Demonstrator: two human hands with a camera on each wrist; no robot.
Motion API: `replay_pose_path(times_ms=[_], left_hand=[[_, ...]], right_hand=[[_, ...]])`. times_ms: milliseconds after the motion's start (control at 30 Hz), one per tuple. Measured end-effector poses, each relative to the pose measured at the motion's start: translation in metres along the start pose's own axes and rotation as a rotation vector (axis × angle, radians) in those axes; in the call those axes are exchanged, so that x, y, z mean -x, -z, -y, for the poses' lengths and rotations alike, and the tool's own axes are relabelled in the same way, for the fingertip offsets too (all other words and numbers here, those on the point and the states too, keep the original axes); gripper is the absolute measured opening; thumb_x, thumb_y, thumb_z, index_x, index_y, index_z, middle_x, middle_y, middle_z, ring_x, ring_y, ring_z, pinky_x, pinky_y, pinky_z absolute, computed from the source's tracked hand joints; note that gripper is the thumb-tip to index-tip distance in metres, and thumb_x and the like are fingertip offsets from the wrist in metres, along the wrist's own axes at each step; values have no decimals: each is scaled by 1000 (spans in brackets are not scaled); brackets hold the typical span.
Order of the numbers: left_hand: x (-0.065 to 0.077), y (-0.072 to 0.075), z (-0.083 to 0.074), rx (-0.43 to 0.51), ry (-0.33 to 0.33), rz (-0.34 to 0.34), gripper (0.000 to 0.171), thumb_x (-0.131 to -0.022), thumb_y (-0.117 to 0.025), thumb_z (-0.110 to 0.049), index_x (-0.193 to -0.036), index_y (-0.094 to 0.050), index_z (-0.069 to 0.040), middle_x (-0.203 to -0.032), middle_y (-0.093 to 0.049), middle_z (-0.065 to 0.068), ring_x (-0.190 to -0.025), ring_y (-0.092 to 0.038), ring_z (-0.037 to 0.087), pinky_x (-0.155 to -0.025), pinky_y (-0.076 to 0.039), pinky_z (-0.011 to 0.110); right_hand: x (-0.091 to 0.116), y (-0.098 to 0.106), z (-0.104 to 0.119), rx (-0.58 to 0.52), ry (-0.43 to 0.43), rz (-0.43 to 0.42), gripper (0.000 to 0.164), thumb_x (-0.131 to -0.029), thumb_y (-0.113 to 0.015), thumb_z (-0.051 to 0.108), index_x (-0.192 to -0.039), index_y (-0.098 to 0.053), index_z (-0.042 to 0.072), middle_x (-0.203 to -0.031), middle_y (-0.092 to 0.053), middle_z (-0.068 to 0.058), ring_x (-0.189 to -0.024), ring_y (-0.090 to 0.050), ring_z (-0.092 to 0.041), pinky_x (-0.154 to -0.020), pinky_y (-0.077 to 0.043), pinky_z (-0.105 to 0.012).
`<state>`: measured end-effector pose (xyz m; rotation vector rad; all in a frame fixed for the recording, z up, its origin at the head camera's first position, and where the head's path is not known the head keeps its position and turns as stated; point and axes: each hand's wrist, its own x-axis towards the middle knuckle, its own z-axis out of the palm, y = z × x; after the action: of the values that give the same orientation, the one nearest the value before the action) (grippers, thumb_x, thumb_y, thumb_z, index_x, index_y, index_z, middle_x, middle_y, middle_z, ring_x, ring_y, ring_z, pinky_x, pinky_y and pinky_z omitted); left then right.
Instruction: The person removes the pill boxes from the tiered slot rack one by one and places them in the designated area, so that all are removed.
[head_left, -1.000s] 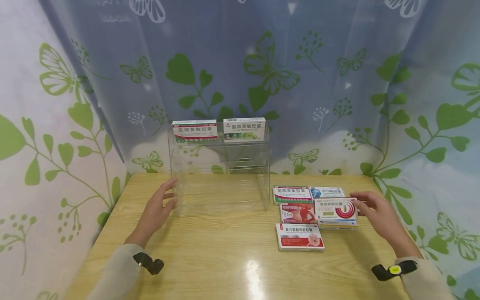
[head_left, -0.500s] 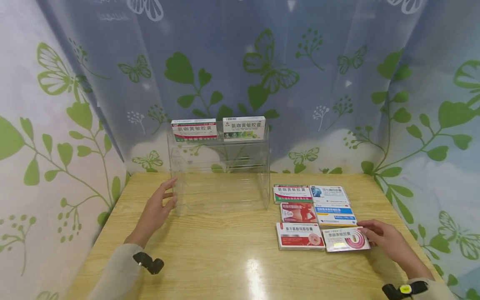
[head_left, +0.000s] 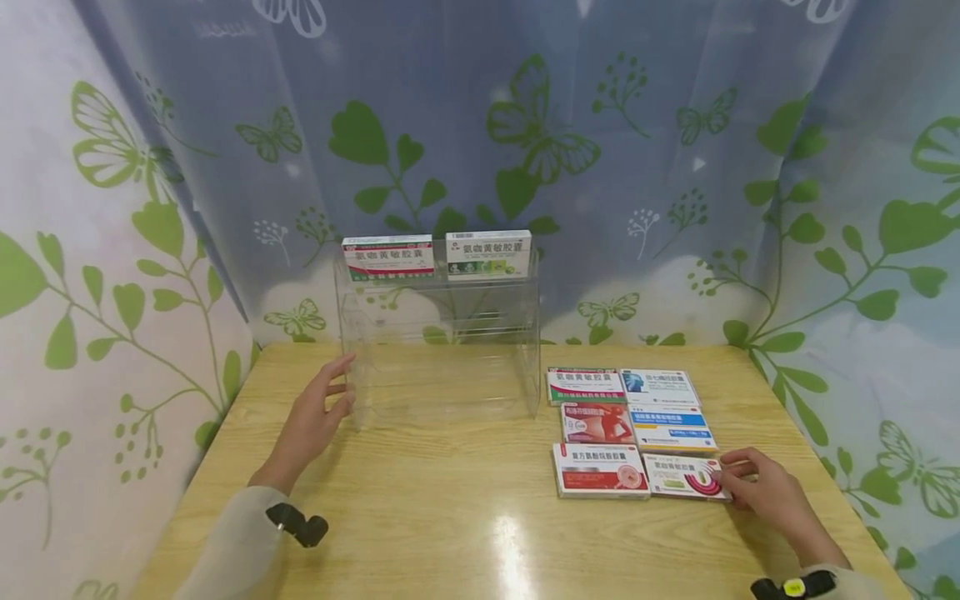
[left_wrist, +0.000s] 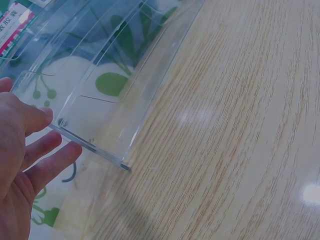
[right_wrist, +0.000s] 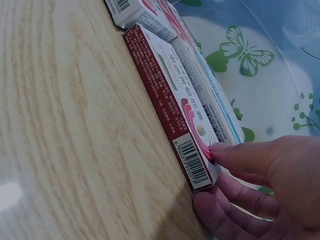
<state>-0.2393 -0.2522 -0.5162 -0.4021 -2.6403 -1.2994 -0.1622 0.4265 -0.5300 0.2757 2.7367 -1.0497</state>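
Observation:
My right hand (head_left: 768, 496) pinches the right end of a white medicine box (head_left: 684, 477) with a magenta ring design, which lies flat at the near right corner of a grouped set of boxes. In the right wrist view the thumb (right_wrist: 235, 156) presses the top face by the barcode end, with fingers beyond that end. My left hand (head_left: 309, 421) is at the left side of a clear acrylic display rack (head_left: 442, 408), its fingers loosely extended against the side panel. In the top tier stand a red-and-green medicine box (head_left: 388, 258) and a white-and-green medicine box (head_left: 488, 255).
Beside the held box lies a red-and-white box (head_left: 600, 472). Behind are a red box (head_left: 596, 423), a blue-and-white box (head_left: 673, 430), a green-and-red box (head_left: 583, 387) and a white box with a blue picture (head_left: 658, 387). Patterned cloth (head_left: 420, 125) hangs around the wooden table (head_left: 420, 517).
My right hand has brought the magenta-ringed medicine box down from over the blue-and-white one onto the table, then slid it left beside the red-and-white box. The left hand has stayed put.

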Motion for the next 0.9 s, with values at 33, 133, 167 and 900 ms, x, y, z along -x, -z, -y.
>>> replay_pose_path(times_ms=[33,133,167,900], left_hand=[[0,0,0,1,-1,0,67,-110,-60,2,-170,-35,-12,-164,-44,31,-132,-64,54,-93,-69,53],[0,0,1,4,0,3,66,-110,-60,2,-170,-34,-12,-164,-44,32,-132,-64,54,-94,-69,54],[0,0,2,3,-1,2,66,-110,-60,2,-170,-34,-12,-164,-44,32,-132,-64,54,-94,-69,54],[1,-1,1,9,4,-1,68,-109,-60,3,-170,-35,-13,-164,-44,31,-133,-64,53,-93,-69,51]], right_hand=[[0,-1,1,2,-3,-4,50,-108,-72,28,-133,-59,-13,-120,-69,-34,-86,-73,-16,-67,-67,-27],[-1,-3,4,9,-20,-8,49,-108,-72,31,-130,-60,-11,-119,-69,-32,-85,-72,-16,-66,-66,-28],[-2,-4,5,9,-25,-7,49,-108,-72,33,-129,-61,-11,-118,-69,-32,-85,-72,-16,-67,-66,-28],[-8,6,16,23,-13,-150,60,-113,-55,48,-136,-59,-7,-131,-66,-36,-91,-78,-25,-67,-62,-24]])
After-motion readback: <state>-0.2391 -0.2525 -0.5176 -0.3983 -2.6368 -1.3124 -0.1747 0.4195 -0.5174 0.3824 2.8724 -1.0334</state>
